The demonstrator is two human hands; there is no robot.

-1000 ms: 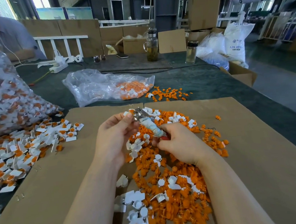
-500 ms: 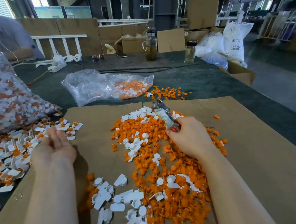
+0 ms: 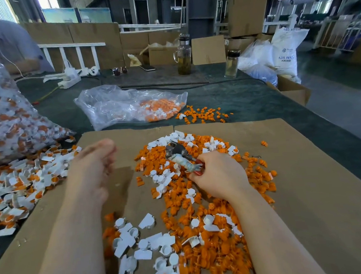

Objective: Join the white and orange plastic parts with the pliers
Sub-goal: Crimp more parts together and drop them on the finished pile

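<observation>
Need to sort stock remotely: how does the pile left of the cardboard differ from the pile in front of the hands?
The left pile holds white tags with orange inserts seated in them; the centre pile is loose, separate orange and white pieces. The left pile lies mostly on the dark table, the centre pile on the cardboard. Both share the same two colours.

Table (image 3: 247,102): dark green cover. Cardboard sheet (image 3: 307,192) spread across near part. Beyond sheet: flat clear bag (image 3: 117,105) with orange parts inside, loose orange parts (image 3: 203,115) just right of bag. Left edge: full bag (image 3: 5,119) of joined parts, joined pieces (image 3: 18,186) spilled beside it. Far end: power strip (image 3: 69,81), sunglasses (image 3: 120,71), phone (image 3: 147,67), glass jug (image 3: 184,57), jar (image 3: 231,63).
</observation>
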